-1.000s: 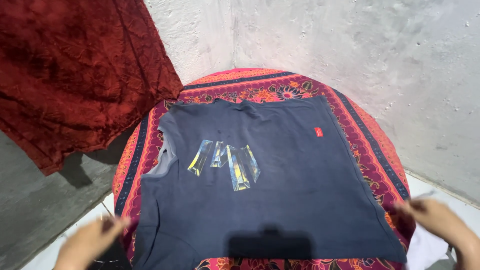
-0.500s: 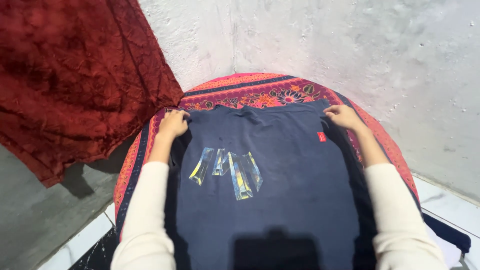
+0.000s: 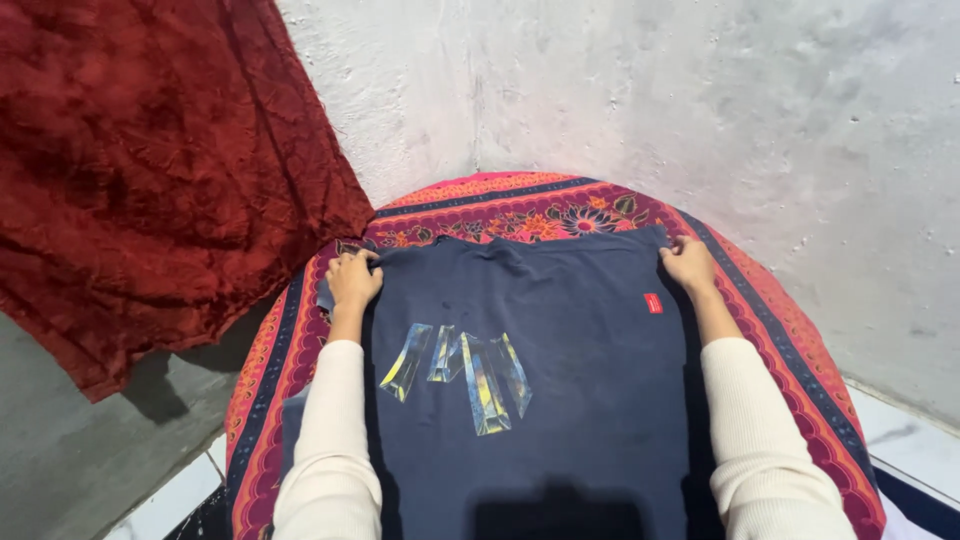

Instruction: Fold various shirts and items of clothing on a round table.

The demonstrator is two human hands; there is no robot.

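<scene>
On a round counter (image 3: 800, 350) draped in red floral cloth against a rough white wall, a navy shirt (image 3: 570, 400) lies flat, its far corners apparently pinched by the closed left hand (image 3: 352, 280) and right hand (image 3: 688, 264), seemingly mid-fold, calling for an even lift.

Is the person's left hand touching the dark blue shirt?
Touching. The head view shows the left hand with its fingers curled over the far left corner of the dark blue shirt.
</scene>
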